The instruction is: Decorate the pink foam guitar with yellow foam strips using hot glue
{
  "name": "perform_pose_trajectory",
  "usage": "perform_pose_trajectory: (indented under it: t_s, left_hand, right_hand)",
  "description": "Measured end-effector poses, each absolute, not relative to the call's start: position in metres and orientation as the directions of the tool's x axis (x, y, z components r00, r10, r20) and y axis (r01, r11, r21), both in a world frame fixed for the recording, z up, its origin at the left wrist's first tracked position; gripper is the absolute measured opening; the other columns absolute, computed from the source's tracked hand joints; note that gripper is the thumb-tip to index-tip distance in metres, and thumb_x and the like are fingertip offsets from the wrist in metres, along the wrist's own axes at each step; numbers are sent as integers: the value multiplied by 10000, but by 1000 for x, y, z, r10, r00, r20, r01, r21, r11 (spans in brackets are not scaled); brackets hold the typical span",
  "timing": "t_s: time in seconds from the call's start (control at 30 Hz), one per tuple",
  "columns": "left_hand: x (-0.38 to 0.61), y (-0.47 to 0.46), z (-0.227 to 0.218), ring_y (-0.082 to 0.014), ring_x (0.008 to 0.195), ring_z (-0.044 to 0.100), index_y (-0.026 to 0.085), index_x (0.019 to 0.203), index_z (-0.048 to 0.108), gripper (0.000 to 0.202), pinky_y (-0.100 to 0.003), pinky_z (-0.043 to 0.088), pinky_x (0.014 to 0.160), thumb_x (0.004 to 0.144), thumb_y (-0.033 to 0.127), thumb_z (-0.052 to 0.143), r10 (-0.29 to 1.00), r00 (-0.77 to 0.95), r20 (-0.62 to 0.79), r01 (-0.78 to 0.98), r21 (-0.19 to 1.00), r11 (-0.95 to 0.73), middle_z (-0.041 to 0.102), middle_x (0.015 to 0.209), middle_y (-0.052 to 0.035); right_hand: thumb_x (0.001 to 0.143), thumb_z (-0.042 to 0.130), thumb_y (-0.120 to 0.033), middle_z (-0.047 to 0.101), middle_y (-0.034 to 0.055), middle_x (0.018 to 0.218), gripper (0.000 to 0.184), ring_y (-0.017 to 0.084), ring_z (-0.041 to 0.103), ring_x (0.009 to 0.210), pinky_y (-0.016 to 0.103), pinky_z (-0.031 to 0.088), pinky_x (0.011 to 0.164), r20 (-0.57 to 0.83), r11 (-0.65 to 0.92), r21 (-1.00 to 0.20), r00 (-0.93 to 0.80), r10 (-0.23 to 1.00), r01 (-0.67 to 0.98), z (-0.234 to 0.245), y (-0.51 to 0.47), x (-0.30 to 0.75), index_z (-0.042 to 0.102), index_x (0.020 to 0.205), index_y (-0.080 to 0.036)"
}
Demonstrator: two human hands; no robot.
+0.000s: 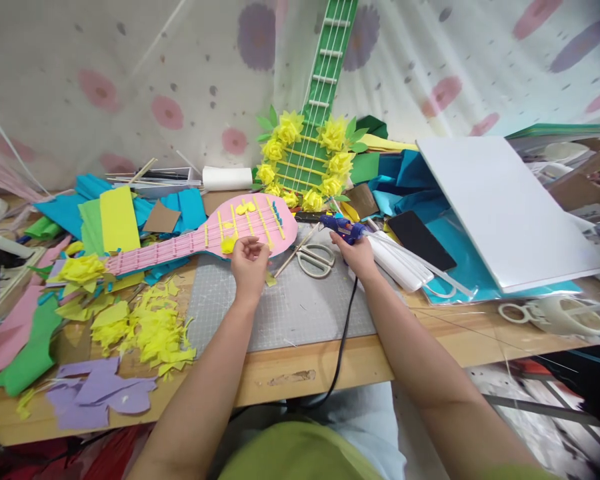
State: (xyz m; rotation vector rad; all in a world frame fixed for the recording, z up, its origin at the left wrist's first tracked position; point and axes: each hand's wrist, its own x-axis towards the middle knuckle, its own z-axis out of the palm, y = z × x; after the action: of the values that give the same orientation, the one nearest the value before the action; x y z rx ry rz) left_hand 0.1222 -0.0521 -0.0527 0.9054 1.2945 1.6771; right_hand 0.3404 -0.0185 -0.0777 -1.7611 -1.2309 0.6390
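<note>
A blue glue gun (343,230) with a black cord is gripped in my right hand (357,255), its nozzle pointing left. My left hand (250,263) is over the lower edge of a pink paper guitar (253,230), fingers curled and thumb drawn in. Whatever lies between those fingertips is too small to make out. A yellow paper petal (229,245) shows on the guitar right beside these fingers. Other yellow petals (245,209) sit higher on the guitar body, among yellow strips and blue pegs. The guitar's neck extends left across coloured paper.
A grey cutting mat (290,313) lies before me, with scissors (316,260) on it. Yellow paper scraps (163,327) and purple pieces (103,393) spread left. A green flowered guitar (305,157) stands behind. White board (510,213), phone (423,239) and glue sticks (400,263) lie right.
</note>
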Motion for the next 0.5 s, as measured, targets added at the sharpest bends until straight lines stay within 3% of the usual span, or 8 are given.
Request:
perform_pose_trajectory:
  t_s: [0.2,0.33,0.5]
  left_hand:
    - [118,-51,-53,-94,599,573,182,790,488,276,-193,490,469,586,209,672,885,-433,173,-206,937,-284,529,705,27]
    - [115,-50,-53,-93,584,602,187,806,468,294,-213,519,496,604,217,679,881,-442,170,-214,934,-287,527,714,42]
    - [114,-49,-53,-95,596,642,179,802,461,319,-286,569,669,602,198,709,877,-447,179,-217,929,-301,540,753,41]
  right_hand:
    - [647,583,-603,664,89,675,510,228,610,665,321,445,627,63,-177,-781,357,932,600,-80,-17,348,690,787,-124]
    - [700,555,-578,693,131,764,513,251,639,744,328,460,672,73,-226,-744,412,908,629,-78,-17,353,697,827,-102]
    - [738,564,-547,698,151,925,507,260,645,882,319,464,729,12,-258,-637,345,939,726,-74,-17,352,678,969,-110]
